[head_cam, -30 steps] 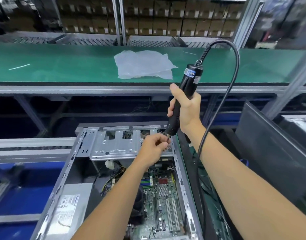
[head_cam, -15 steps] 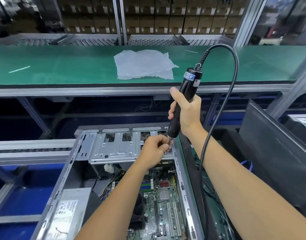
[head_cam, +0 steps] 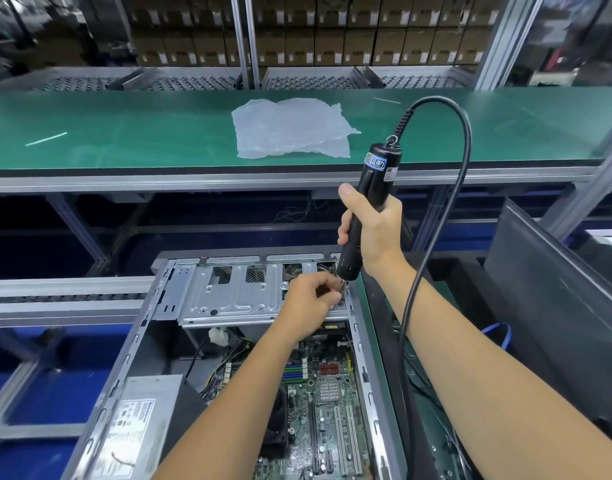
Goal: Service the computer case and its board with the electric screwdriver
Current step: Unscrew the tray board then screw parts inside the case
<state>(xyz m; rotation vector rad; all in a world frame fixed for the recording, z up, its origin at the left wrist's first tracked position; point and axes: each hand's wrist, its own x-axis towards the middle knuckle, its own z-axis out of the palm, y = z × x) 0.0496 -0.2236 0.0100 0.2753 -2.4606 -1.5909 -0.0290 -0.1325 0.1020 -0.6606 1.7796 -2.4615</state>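
An open computer case lies on its side in front of me, with its green board showing inside. My right hand grips the black electric screwdriver, held nearly upright with its tip down at the far right corner of the silver drive cage. My left hand has its fingers curled at the screwdriver's bit and pinches it; the tip and any screw are hidden by the fingers. The tool's black cable loops up and down past my right forearm.
A silver power supply sits in the case's near left corner. A clear plastic bag lies on the green bench beyond. A dark panel leans at the right, and a roller conveyor rail runs at the left.
The screwdriver and my right hand have dropped slightly toward the drive cage corner. My left hand has stayed at the bit.
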